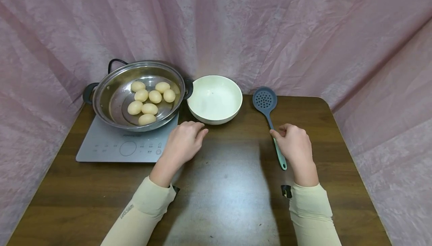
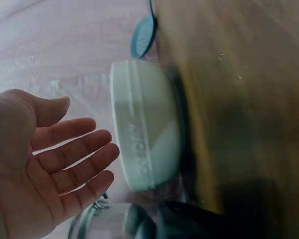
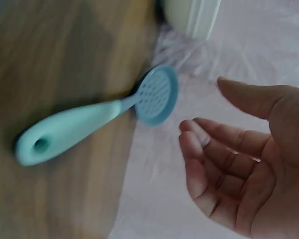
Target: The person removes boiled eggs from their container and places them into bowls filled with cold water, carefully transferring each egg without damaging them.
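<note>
A slotted skimmer [image 1: 264, 99] with a blue-grey round head and a mint handle [image 3: 70, 129] lies on the table at the right. Over its handle hovers my right hand [image 1: 294, 143], fingers loosely bent, thumb apart, nothing held. My left hand [image 1: 183, 141] is in front of a white bowl [image 1: 216, 101], its fingers relaxed and slightly spread in the left wrist view, with nothing in them. The bowl holds no food. To its left, a steel pot [image 1: 111, 118] with black handles contains several pale, peeled-looking oval pieces [image 1: 147, 119], like small potatoes or eggs.
Under the pot is a grey induction cooker [image 1: 101, 144] with a touch panel. A black cord [image 1: 116, 61] loops behind the pot. Pink curtains [image 1: 222, 24] hang close behind the brown wooden table [image 1: 337, 186] and along its sides.
</note>
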### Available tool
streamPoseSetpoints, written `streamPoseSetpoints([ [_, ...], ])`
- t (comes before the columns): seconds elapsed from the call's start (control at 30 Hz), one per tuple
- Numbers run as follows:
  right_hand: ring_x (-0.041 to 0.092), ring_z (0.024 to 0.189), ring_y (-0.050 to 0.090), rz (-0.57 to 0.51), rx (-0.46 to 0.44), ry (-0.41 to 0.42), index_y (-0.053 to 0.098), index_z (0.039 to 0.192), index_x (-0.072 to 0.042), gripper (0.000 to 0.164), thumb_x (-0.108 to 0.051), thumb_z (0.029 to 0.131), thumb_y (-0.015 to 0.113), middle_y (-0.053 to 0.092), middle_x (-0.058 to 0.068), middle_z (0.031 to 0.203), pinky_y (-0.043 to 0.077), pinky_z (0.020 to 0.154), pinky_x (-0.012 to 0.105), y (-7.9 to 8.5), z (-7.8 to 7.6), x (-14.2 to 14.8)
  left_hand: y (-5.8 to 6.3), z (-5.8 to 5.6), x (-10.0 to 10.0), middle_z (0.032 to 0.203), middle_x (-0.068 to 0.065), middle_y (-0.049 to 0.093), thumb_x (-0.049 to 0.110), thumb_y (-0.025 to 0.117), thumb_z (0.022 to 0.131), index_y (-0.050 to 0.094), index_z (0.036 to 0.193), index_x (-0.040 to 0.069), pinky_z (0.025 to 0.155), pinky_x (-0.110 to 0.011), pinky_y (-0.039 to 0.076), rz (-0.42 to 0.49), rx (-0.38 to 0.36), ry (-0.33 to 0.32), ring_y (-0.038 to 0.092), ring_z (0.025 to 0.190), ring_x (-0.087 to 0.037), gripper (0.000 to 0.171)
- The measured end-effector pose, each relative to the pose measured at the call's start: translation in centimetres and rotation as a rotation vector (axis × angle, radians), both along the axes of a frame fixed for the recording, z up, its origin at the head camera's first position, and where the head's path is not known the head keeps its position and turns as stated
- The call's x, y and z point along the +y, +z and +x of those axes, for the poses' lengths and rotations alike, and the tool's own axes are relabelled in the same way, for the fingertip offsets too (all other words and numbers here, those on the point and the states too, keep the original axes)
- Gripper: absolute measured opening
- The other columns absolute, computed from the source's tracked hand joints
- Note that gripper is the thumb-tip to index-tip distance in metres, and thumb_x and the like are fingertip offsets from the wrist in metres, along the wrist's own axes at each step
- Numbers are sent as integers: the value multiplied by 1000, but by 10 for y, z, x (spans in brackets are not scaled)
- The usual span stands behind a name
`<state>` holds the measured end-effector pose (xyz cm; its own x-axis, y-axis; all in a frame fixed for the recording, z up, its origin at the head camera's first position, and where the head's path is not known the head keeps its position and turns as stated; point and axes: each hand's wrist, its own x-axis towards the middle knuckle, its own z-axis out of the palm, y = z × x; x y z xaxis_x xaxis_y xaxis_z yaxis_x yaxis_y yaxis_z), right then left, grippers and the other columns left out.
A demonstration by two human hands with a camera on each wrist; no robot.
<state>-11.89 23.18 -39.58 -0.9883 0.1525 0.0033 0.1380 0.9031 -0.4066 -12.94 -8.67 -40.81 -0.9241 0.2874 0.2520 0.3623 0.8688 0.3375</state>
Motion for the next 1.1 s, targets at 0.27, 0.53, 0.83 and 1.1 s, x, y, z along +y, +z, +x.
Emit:
streamPoseSetpoints([
  [0.27,36,84,60,15,-294,-92,67,97,-2,51,-52,83,63,64,22,98,50,61,39,-11,5,26,-10,0,-9,76,4,61,34,54,95,67,87,18,63,-37,52,15,-39,34,60,75,-18,22],
  [0.53,23,66,51,2,-450,-121,57,67,-7,44,-47,81,67,51,6,67,42,51,29,-22,9,31,-14,0,-10,79,4,63,34,55,94,68,90,17,65,-37,52,16,-36,28,61,78,-18,21],
  [0.83,19,63,52,-12,-441,-78,70,67,-8,34,-40,78,73,60,2,64,42,49,26,-34,7,29,-18,1,-10,82,3,64,34,55,94,68,91,17,66,-38,53,13,-66,36,62,79,-18,22],
  [1.1,18,57,51,8,-465,-14,60,56,-10,35,-28,85,64,52,0,54,41,50,25,-36,6,28,-22,1,-10,80,3,63,34,55,94,68,90,17,64,-37,53,4,-83,29,62,76,-18,21],
])
